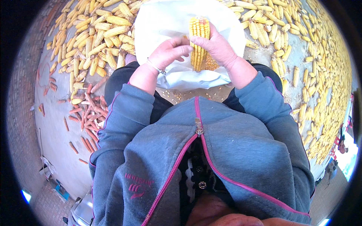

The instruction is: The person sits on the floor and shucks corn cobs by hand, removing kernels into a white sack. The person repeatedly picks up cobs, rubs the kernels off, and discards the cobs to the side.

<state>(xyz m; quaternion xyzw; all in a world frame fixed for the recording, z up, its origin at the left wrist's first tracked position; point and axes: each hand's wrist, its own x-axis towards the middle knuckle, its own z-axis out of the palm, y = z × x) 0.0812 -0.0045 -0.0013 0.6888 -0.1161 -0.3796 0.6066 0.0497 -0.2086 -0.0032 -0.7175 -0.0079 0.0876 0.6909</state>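
My right hand (216,45) grips a yellow ear of corn (199,58), its thumb lying across the front of the kernels. The ear stands roughly lengthwise in my view, over a white sack (158,19) spread between my knees. Left of the ear is my left hand (172,52), slightly blurred, with a bracelet at the wrist. Its thumb and fingers are apart and close to the ear's left side; whether they touch it is unclear. Loose kernels (211,63) lie in the sack beneath, partly hidden by the ear and my right hand.
A heap of corn ears (99,36) lies at the left, with bare reddish cobs (92,111) nearer me. More ears (325,93) cover the floor at the right. Scattered kernels (176,96) lie on the concrete before my body. A brick surface (24,84) runs along the far left.
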